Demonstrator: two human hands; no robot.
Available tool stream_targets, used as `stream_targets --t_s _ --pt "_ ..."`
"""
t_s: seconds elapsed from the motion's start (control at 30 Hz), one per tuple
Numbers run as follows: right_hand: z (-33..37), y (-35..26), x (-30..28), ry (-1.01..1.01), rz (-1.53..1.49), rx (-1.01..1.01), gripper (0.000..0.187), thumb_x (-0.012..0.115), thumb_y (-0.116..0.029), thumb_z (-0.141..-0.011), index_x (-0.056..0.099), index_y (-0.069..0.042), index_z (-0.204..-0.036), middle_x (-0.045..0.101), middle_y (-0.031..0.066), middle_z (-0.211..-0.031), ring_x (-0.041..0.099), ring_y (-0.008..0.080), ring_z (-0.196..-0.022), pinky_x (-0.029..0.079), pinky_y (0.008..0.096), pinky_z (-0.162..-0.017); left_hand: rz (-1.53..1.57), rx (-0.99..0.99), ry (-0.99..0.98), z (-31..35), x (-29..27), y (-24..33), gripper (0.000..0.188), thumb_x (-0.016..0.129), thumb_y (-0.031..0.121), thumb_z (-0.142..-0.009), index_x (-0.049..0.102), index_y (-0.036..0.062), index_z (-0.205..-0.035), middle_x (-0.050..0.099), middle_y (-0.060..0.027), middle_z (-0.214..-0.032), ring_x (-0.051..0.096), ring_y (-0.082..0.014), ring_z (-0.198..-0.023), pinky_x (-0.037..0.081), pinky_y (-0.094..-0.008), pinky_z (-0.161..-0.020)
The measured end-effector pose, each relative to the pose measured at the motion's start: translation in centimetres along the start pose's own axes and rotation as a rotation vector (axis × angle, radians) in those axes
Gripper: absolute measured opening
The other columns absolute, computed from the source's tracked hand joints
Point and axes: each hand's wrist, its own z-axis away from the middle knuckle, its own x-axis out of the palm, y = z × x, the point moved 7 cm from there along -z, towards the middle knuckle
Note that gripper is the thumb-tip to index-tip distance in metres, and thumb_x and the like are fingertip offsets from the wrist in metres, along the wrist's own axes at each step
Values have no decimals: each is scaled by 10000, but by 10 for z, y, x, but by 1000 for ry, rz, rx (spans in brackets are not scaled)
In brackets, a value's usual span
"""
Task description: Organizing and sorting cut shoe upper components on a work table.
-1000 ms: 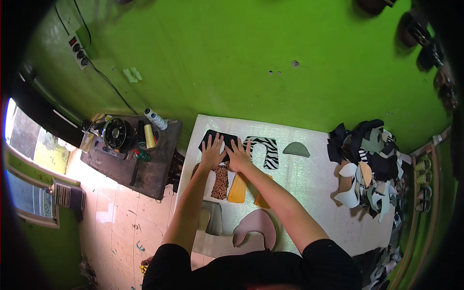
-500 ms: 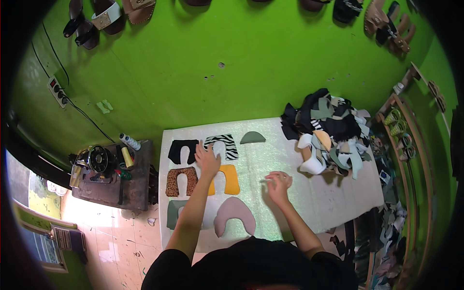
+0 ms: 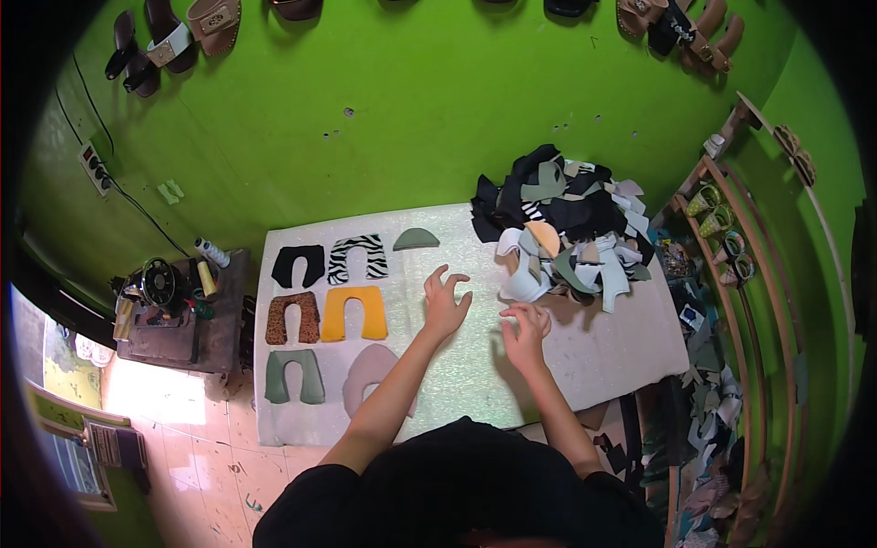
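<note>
My left hand hovers over the middle of the white-covered table, fingers apart and lightly curved, holding nothing. My right hand is close beside it, empty, its fingers loosely bent and apart. To the left lie U-shaped cut pieces in two columns: black and zebra-striped at the back, leopard-print and yellow in the middle, green and pink in front. My left forearm partly covers the pink one. A green half-moon piece rests alone farther back.
A heap of mixed scraps covers the table's back right. A sewing machine with thread cones stands on a small table at left. Sandals hang along the green wall; a wooden rack with shoes is at right.
My left hand has moved right, away from the zebra-striped and yellow pieces, to the middle of the table. My right hand stays raised near there. The view has shifted to the right.
</note>
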Motion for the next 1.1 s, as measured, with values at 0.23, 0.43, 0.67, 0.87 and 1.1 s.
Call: stream_targets --t_s 0.23,0.43,0.67,0.87,1.1 --pt "-29 5 -13 -262 105 -285 129 582 -128 -696 597 -134 -824 482 45 -1047 327 301 -1105 127 560 -945 114 252 -57 -63 49 9 171 597 95 -716 608 12 -865 619 -143 -882 574 -287 -883 423 -341 -821" --pt "-79 19 -24 -300 94 -334 133 580 -135 -693 605 -128 -824 480 46 -1052 321 304 -1116 118 545 -962 137 -135 -197 -110 89 -40 244 588 157 -752 592 30 -961 605 -138 -972 562 -247 -959 410 -325 -863" --pt "-166 20 -21 -288 163 -401 194 625 -212 -685 609 -119 -854 447 84 -1106 301 316 -1135 136 585 -948 -61 -229 -13 -161 117 -81 467 635 204 -695 490 3 -1091 508 -220 -1059 507 -334 -995 404 -362 -870" --pt "-232 46 8 -381 239 -335 317 645 -273 -695 593 -106 -958 421 148 -1167 260 349 -1175 122 583 -959 -25 -303 12 -211 140 -111 527 648 201 -679 457 -17 -1119 493 -225 -1076 486 -349 -1014 389 -375 -884" --pt "-271 67 29 -395 206 -315 316 632 -274 -721 586 -97 -979 415 146 -1176 244 342 -1185 105 556 -975 13 -442 44 -240 163 -134 568 699 216 -660 467 -66 -1095 575 -205 -1012 565 -294 -947 430 -330 -826"
